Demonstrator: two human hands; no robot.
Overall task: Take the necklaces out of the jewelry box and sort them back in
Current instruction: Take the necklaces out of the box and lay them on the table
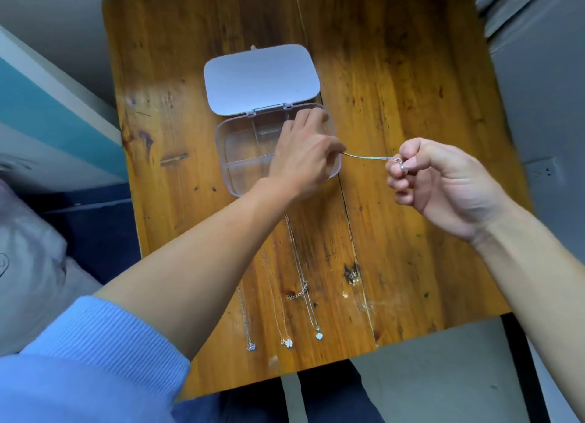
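Our left hand [304,160] and right hand [437,182] each pinch one chain [370,157] above one box [240,147]. Three necklaces [297,283] lie nearby.

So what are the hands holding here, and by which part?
One silver necklace, stretched between both hands: the left hand pinches one chain end over the clear box, the right hand pinches the other end at its small pendant.

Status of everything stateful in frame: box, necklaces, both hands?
jewelry box: open, lid folded back flat; visible compartments look empty.
held necklace: off the table, stretched between both hands.
left hand: pinches one chain end, over the box.
right hand: pinches the other end, right of the box.
laid-out necklaces: three, lying side by side on the table.
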